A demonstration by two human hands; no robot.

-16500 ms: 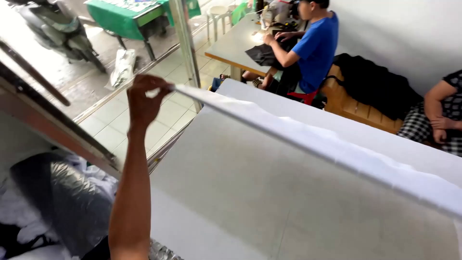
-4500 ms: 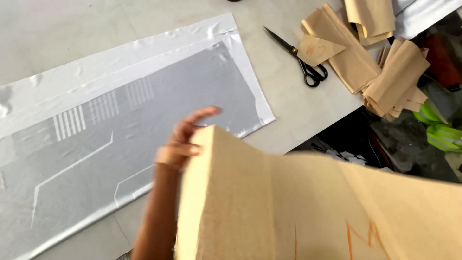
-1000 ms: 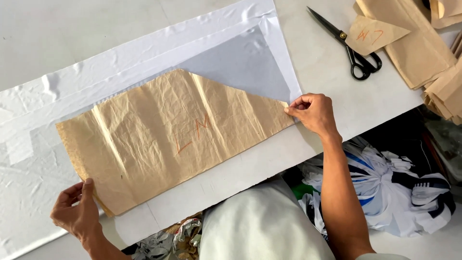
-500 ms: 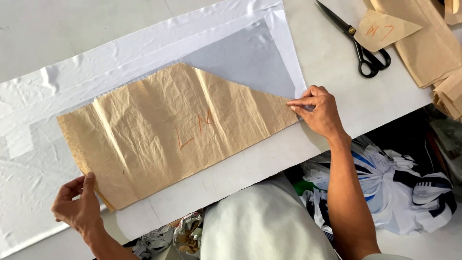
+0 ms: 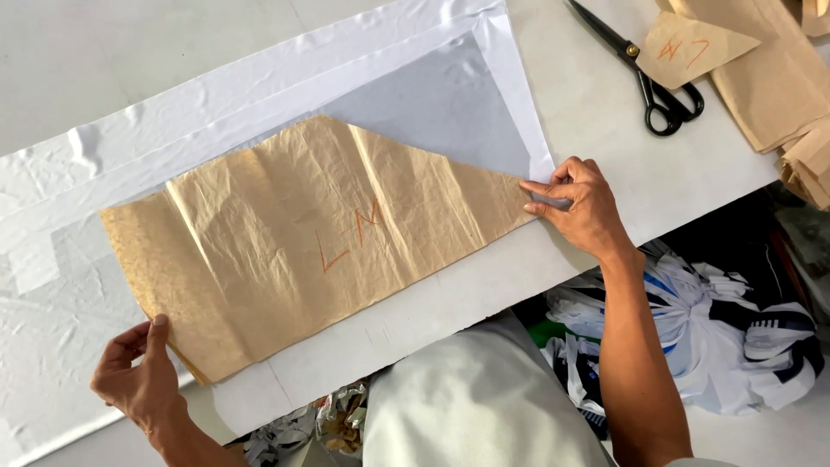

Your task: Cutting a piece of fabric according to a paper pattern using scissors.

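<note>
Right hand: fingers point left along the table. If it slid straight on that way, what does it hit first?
The right hand already touches the pointed tip of the brown paper pattern; going on, it would likely push into that sheet, lying on the white fabric.

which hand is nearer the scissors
Right. The right hand pins the paper pattern's tip, just below and left of the scissors. The left hand holds the pattern's far corner, across the table.

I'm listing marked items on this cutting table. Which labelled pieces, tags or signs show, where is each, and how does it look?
Large paper pattern: centre, on white fabric, tan, creased, tapering right, orange handwritten mark; left hand and right hand at its ends.
Small paper piece: top right beside black scissors, tan, pointed, orange mark.
</note>
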